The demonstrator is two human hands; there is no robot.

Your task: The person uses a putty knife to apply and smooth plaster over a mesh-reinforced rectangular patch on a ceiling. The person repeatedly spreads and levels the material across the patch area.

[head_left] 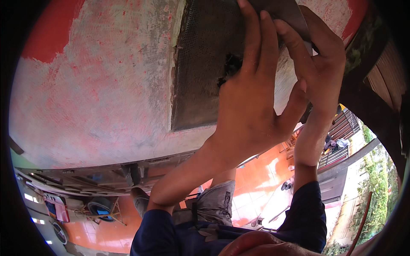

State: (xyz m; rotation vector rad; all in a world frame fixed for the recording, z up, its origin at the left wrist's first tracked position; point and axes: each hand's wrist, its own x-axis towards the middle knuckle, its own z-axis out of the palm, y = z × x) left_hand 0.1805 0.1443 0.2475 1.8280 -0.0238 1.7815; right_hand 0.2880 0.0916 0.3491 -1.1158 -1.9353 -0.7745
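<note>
Thin dark-grey sheet (pixel 294 13) sits at the top of the view, between a person's raised bare hands and just in front of a dark panel. The right hand (pixel 324 59) appears to pinch it narrowly near its right edge, a digit on the near face and others curled behind. The left hand (pixel 247 98) is spread, two fingers stretched upward to the sheet's lower side; how firmly they press cannot be told.

By its look, the sheet is light and fairly stiff, apt to flex if held by one corner; its smooth face may slip and its thin edge may be sharp. Opposite edges, thumb against fingers, seem the surest hold.

Behind lies the brown-black rectangular mesh-textured panel (pixel 196 81), broken by a ragged black hole (pixel 232 64) and bordered by a rough, pale rim. Around it spreads a broad surface mottled pink, white and grey (pixel 106 85), with glossy red patches (pixel 51 30). Below are navy fabric sleeves (pixel 151 234), grey cloth shorts (pixel 218 200) and orange floor tiles (pixel 260 177).
</note>
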